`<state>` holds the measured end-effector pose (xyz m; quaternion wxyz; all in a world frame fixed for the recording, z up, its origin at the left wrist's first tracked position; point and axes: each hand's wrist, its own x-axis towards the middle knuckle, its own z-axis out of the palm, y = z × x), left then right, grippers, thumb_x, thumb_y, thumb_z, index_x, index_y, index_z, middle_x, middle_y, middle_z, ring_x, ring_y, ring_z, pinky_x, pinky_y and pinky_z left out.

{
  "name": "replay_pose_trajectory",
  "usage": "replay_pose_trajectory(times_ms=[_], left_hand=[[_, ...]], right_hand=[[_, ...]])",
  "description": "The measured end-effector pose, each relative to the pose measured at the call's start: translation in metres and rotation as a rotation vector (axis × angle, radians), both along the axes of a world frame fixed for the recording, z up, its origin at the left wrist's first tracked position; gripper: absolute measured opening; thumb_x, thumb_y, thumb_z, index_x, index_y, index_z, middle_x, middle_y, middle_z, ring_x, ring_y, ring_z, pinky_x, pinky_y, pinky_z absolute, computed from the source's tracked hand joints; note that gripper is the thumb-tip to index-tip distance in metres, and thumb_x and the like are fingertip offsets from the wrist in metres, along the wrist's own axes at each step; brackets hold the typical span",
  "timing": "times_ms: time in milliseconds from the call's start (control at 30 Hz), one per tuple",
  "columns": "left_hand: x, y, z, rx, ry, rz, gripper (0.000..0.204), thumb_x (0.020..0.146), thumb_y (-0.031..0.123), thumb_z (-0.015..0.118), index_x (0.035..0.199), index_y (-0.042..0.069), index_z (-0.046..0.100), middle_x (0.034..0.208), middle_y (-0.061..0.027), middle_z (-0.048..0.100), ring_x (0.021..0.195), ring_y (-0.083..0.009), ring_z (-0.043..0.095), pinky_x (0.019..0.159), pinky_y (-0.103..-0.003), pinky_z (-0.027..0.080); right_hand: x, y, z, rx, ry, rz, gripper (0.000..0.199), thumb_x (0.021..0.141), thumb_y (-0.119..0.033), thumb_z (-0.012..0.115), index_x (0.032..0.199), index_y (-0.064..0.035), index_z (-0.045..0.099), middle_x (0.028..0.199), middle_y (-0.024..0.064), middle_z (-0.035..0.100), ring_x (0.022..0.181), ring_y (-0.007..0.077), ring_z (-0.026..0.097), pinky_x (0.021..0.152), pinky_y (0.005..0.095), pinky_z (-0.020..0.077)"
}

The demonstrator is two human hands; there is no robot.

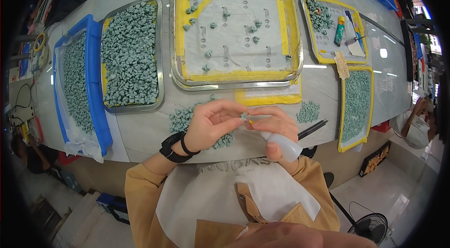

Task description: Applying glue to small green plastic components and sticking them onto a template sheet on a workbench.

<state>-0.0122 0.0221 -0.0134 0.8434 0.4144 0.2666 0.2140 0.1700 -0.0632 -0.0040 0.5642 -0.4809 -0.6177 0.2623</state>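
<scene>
Between the thumb and fingertips of my left hand (210,122) is a small grey-green faceted piece (243,116). My right hand (280,124) is closed around a white, soft-looking squeeze bottle (287,147), its body resting against the palm and thumb. The yellow end of a thin nozzle (251,122) shows at the right fingertips, close beside the piece; whether they touch I cannot tell. Under and beside my left hand lies a loose pile of similar pieces (180,119). A smaller pile of finer grey-green pieces (308,111) sits to the right of my right hand.
Ahead stands a large paper-lined metal tray (236,77) with scattered pieces. At left are a filled metal tray (160,60) and a blue tray (96,84). Two yellow-edged trays (368,56) (342,126) stand at right, the farther one holding tools. Black pens or tweezers (313,129) lie by my right hand.
</scene>
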Motion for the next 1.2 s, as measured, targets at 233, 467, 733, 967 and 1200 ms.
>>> replay_pose_trajectory(times_ms=[233, 467, 733, 967, 1200], left_hand=[[0.000, 0.000, 0.001, 0.013, 0.021, 0.000, 0.025, 0.088, -0.006, 0.060, 0.112, -0.003, 0.060, 0.110, -0.0068, 0.065, 0.100, -0.0129, 0.064, 0.084, -0.025, 0.052], [-0.003, 0.000, 0.000, 0.008, 0.028, -0.003, 0.024, 0.088, -0.005, 0.059, 0.113, -0.003, 0.060, 0.111, -0.0073, 0.065, 0.100, -0.0123, 0.064, 0.082, -0.024, 0.052], [0.006, 0.001, 0.000, 0.034, -0.024, 0.039, 0.026, 0.088, -0.008, 0.058, 0.113, -0.006, 0.058, 0.110, -0.0103, 0.064, 0.099, -0.0151, 0.064, 0.087, -0.027, 0.052], [-0.002, 0.000, 0.004, 0.116, 0.007, 0.087, 0.026, 0.086, -0.010, 0.057, 0.113, -0.008, 0.057, 0.107, -0.0130, 0.063, 0.097, -0.0178, 0.064, 0.089, -0.030, 0.052], [0.001, 0.001, 0.003, 0.122, -0.014, 0.063, 0.026, 0.086, -0.009, 0.058, 0.112, -0.008, 0.058, 0.106, -0.0126, 0.063, 0.097, -0.0175, 0.064, 0.088, -0.031, 0.052]], right_hand=[[-0.002, -0.003, 0.001, -0.017, 0.057, -0.018, 0.039, 0.093, -0.034, 0.049, 0.090, 0.0010, 0.064, 0.081, 0.0131, 0.070, 0.091, 0.0337, 0.068, 0.072, 0.0386, 0.0559], [-0.003, 0.001, 0.001, 0.005, 0.056, -0.020, 0.038, 0.094, -0.033, 0.049, 0.088, 0.0016, 0.063, 0.078, 0.0140, 0.069, 0.088, 0.0337, 0.069, 0.068, 0.0372, 0.0564], [0.015, -0.012, 0.005, -0.063, -0.164, -0.096, 0.030, 0.089, -0.029, 0.058, 0.094, -0.0003, 0.062, 0.087, 0.0142, 0.066, 0.089, 0.0334, 0.066, 0.071, 0.0411, 0.0542], [0.028, -0.027, -0.010, -0.179, -0.792, -0.106, 0.042, 0.064, -0.006, 0.063, 0.106, -0.0066, 0.065, 0.103, 0.0084, 0.061, 0.104, 0.0274, 0.053, 0.096, 0.0419, 0.0397], [0.092, -0.057, -0.008, -0.371, -0.804, -0.617, 0.016, 0.067, -0.006, 0.074, 0.083, -0.0109, 0.072, 0.082, 0.0010, 0.059, 0.085, 0.0210, 0.052, 0.079, 0.0362, 0.0351]])
